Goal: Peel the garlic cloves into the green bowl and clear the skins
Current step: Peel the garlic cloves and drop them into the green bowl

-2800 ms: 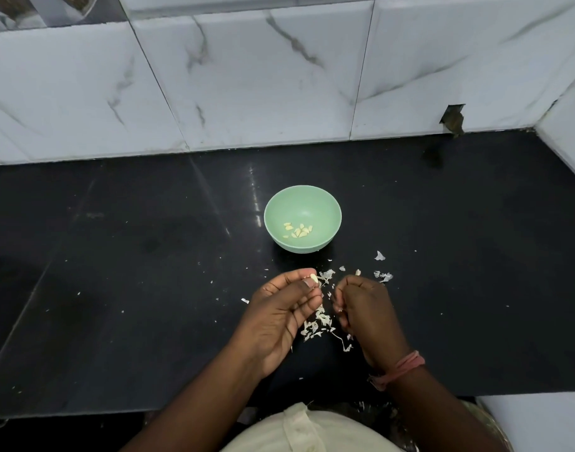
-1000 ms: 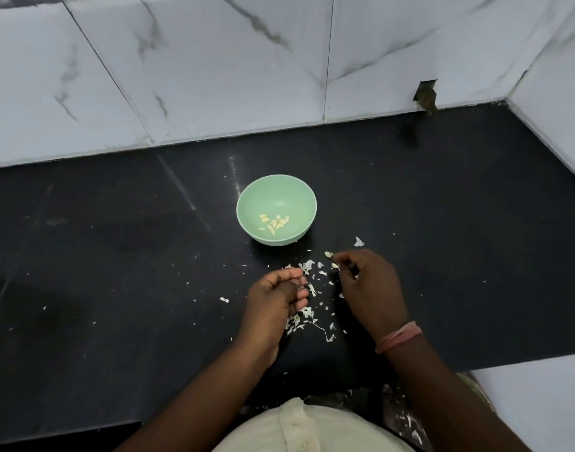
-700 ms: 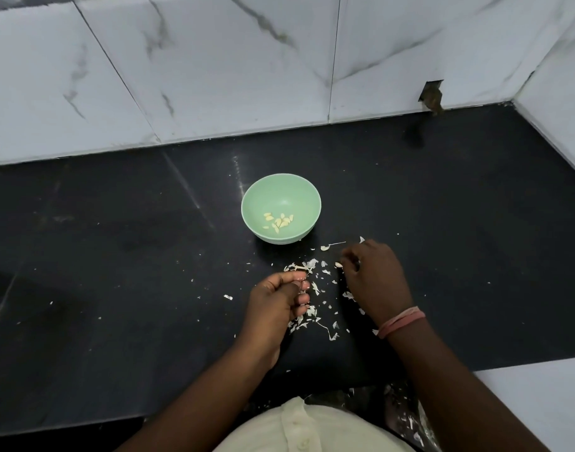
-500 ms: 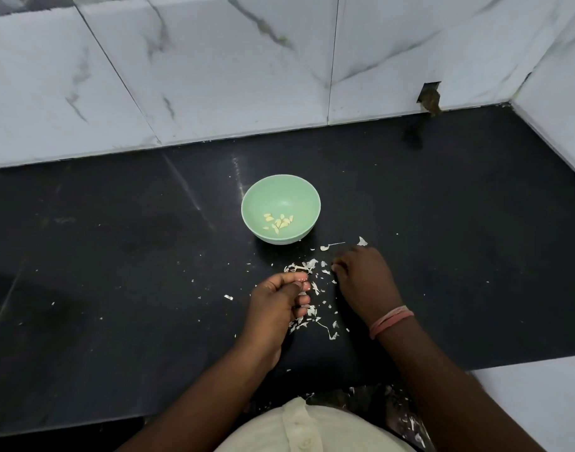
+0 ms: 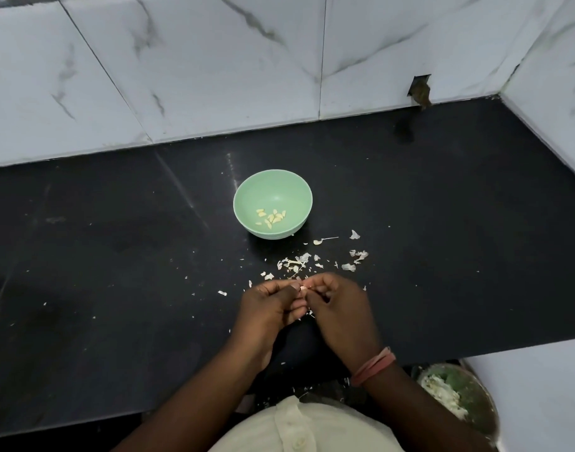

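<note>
A green bowl (image 5: 289, 187) stands on the black counter and holds several peeled garlic cloves (image 5: 271, 218). Just in front of it, my left hand (image 5: 268, 305) and my right hand (image 5: 340, 309) meet fingertip to fingertip and pinch a small garlic clove (image 5: 303, 288) between them. White garlic skins (image 5: 296, 262) lie scattered on the counter between my hands and the bowl, with more skins (image 5: 358, 256) to the right.
A white marble-tiled wall (image 5: 214, 70) runs behind the black counter (image 5: 116, 243) and turns along the right side. A hole with a brown scrap (image 5: 421, 93) sits at the wall's base. Below the counter edge at lower right is a container with scraps (image 5: 455, 396).
My right hand reached out to the skins near the bowl, then drew back. Now it meets my left hand, and both pinch a clove.
</note>
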The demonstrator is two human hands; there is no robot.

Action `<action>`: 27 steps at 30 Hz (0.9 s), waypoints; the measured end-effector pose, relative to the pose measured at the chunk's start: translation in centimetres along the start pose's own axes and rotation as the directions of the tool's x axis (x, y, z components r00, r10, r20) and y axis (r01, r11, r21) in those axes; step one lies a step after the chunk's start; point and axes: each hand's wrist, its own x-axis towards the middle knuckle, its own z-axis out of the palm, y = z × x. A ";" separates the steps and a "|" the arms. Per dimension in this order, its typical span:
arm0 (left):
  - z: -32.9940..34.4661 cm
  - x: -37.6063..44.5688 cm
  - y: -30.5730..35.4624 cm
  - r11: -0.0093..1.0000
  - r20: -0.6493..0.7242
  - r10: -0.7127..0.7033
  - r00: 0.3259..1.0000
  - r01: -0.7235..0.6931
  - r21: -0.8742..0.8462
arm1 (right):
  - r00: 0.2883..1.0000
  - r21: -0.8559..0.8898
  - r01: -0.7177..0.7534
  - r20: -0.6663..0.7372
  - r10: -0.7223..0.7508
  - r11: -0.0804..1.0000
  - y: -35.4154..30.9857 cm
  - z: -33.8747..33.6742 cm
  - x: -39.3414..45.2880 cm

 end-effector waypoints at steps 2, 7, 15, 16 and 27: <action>-0.5 -0.2 -0.4 0.999 0.002 -0.009 1.000 0.009 0.033 | 0.998 0.021 -0.049 -0.031 0.050 0.999 0.3 0.3 -0.1; -1.0 -0.4 -1.2 0.986 -0.023 0.060 0.998 -0.055 0.156 | 0.997 0.017 -0.060 -0.049 0.061 0.998 0.2 1.0 -0.8; -2.1 -0.3 -1.1 0.976 -0.175 0.123 0.977 -0.088 0.197 | 0.985 -0.083 -0.056 -0.170 0.041 0.995 1.4 0.1 -0.2; -2.3 -0.3 -1.0 0.978 -0.193 0.128 0.973 -0.091 0.188 | 0.986 -0.114 -0.046 -0.168 0.026 0.992 1.6 -0.2 0.0; -2.4 -0.5 -1.0 0.976 -0.193 0.131 0.972 -0.093 0.196 | 0.934 -0.466 0.354 0.144 -0.325 0.811 1.0 1.2 0.8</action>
